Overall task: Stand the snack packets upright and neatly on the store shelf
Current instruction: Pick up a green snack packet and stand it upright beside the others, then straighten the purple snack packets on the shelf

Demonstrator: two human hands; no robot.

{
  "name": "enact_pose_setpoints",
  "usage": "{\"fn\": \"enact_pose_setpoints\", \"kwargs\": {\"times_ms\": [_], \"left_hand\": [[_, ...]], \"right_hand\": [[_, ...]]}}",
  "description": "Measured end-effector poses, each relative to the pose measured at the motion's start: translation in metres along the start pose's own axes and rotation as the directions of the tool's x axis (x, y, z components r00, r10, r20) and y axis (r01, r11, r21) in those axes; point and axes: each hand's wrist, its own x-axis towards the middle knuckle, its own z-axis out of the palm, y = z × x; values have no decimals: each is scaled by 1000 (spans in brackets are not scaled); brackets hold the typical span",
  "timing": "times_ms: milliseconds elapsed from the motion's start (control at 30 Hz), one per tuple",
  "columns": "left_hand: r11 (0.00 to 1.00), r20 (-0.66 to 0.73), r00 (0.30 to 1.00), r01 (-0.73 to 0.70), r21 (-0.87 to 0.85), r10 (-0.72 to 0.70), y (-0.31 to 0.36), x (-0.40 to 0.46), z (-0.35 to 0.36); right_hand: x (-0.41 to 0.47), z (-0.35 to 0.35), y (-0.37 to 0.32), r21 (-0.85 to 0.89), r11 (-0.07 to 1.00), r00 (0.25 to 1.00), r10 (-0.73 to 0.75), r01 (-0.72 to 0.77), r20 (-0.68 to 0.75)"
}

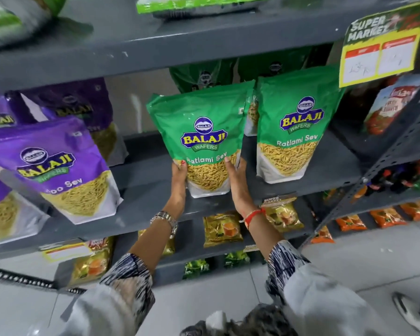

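Observation:
A green Balaji Ratlami Sev packet stands upright in the middle of the grey shelf, leaning slightly left. My left hand grips its lower left edge and my right hand grips its lower right edge. A second green Ratlami Sev packet stands upright just to its right, with more green packets behind in shadow. To the left, purple Balaji sev packets stand tilted.
A yellow supermarket price tag hangs at the upper right. Lower shelves hold gold packets and orange packets. A perforated grey upright borders the shelf on the right, with red packets beyond it. White floor tiles lie below.

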Motion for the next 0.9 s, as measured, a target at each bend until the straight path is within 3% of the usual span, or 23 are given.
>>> {"fn": "enact_pose_setpoints", "kwargs": {"times_ms": [100, 267, 433, 567, 667, 767, 900], "left_hand": [[1000, 75, 997, 2, 12, -3, 0, -1, 0], [999, 83, 997, 4, -35, -1, 0, -1, 11], [998, -39, 999, -2, -67, -1, 1, -5, 23], [995, -187, 982, -32, -90, 15, 1, -18, 26], [996, -265, 961, -85, 15, 86, -4, -42, 15], [986, -393, 904, -152, 65, 165, -12, -60, -13], [960, -605, 745, -230, 161, 280, -11, -72, -67]], "right_hand": [[-2, -4, -2, 23, 1000, 999, 6, -5, -37], [0, -11, 1, 8, 999, 999, 33, -33, -37], [4, -20, 2, 18, 1000, 1000, 18, -18, 5], [-10, -23, 17, 14, 1000, 985, -15, 18, -173], [-37, -15, 31, 64, 991, 966, -96, 114, -238], [-60, 5, 50, 19, 991, 977, -128, 133, -168], [-77, 45, 61, -21, 991, 991, -132, 132, -10]]}}
